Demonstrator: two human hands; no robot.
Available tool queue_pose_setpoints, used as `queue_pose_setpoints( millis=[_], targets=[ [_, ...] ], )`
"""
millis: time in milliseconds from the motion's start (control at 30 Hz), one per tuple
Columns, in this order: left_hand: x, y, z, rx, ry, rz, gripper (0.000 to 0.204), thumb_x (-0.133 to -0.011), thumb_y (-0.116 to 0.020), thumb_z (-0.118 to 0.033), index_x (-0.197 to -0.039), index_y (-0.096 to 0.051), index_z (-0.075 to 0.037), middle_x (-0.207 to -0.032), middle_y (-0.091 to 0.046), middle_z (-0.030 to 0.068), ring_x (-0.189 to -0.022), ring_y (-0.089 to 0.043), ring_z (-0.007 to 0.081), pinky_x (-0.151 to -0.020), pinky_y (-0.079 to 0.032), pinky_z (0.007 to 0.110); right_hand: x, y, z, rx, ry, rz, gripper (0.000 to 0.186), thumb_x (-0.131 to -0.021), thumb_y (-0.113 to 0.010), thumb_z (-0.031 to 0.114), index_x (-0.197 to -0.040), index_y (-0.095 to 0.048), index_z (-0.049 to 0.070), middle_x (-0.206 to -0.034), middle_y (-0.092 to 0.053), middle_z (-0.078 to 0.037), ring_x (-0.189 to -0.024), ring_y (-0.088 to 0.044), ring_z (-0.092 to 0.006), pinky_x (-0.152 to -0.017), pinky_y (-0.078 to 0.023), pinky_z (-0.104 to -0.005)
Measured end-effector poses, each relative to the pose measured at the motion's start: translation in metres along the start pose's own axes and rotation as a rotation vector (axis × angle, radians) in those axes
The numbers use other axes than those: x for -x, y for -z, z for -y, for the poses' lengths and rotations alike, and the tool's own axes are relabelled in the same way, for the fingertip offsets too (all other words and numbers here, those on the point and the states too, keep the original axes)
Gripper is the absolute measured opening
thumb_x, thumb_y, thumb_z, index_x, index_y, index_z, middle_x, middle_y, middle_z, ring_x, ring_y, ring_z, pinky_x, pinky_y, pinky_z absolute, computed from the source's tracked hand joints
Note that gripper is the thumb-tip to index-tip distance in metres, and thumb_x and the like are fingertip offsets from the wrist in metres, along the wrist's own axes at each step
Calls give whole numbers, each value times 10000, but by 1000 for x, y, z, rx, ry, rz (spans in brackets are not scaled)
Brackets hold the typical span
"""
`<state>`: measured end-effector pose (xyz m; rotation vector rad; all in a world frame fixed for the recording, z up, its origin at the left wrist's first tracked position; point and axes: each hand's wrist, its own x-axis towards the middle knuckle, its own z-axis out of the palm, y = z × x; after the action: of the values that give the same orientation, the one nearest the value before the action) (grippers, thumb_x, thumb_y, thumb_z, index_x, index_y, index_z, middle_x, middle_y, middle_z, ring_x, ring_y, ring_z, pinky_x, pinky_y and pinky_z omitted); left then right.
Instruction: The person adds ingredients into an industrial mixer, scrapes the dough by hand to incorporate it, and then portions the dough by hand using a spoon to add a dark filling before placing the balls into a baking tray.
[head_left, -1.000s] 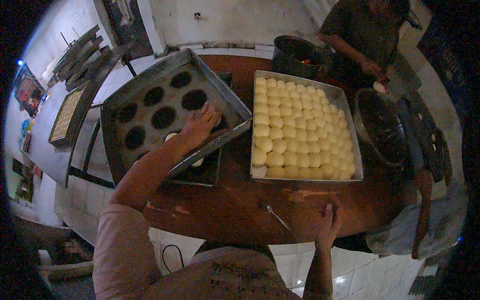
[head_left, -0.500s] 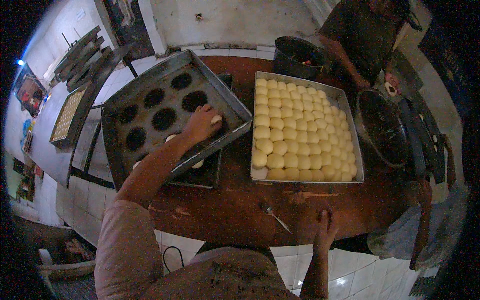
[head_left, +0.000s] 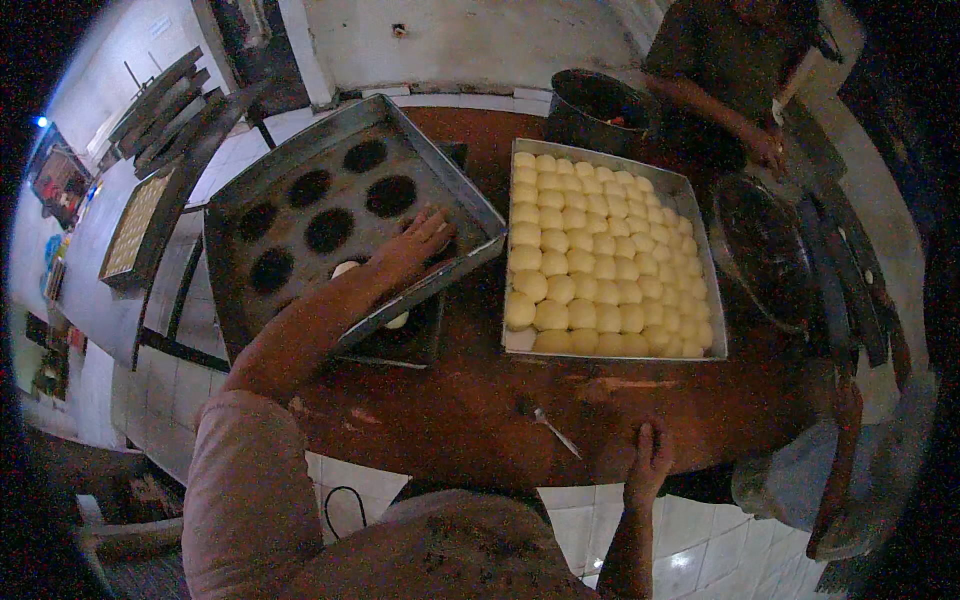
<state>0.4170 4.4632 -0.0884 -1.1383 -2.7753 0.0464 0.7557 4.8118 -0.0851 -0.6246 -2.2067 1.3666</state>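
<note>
My left hand (head_left: 415,248) lies palm down in the right corner of a deep metal baking tray (head_left: 290,200), its fingers stretched out and a pale bit of dough just showing at them. Dark round patches mark the tray's bottom. Beside my left forearm a white dough ball (head_left: 345,268) shows in part; another dough ball (head_left: 397,320) sits on a darker tray (head_left: 425,345) underneath. My right hand (head_left: 652,460) rests at the table's near edge, fingers loosely apart, nothing visible in it. A small spoon-like utensil (head_left: 556,432) lies to its left.
A square tray (head_left: 615,357) packed with rows of yellow dough balls (head_left: 600,260) stands on the brown table (head_left: 470,400). Behind it is a black bucket (head_left: 600,105); a dark basin (head_left: 765,250) stands to its right. Two co-workers (head_left: 735,70) are at the right.
My left hand's fingers have flattened over the dough ball that showed at its fingertips. My right hand has barely moved. The far co-worker's hand has shifted right.
</note>
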Motion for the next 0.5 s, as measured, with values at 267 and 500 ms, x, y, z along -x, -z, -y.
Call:
queue_pose_setpoints(
  millis=[267,500],
  targets=[
    [49,95,32,848,391,-308,500,-950,-373,-338,-1346,-328,-36,-1466,-151,172,-1355,-137,335,-1079,-192,422,13,-12,-27,574,167,499,362,-846,-526,142,-1178,-502,-1,-1117,-569,-179,-988,-549,-318,-861,-434,-380],
    [135,53,38,163,46,-29,473,-954,-348,-331,-1313,-370,-23,-1452,-174,197,-1348,-158,341,-1067,-236,413,28,-51,-33,319,78,604,427,-867,-500,138,-1261,-421,-7,-1260,-466,-208,-1145,-445,-345,-972,-354,-408]
  ],
)
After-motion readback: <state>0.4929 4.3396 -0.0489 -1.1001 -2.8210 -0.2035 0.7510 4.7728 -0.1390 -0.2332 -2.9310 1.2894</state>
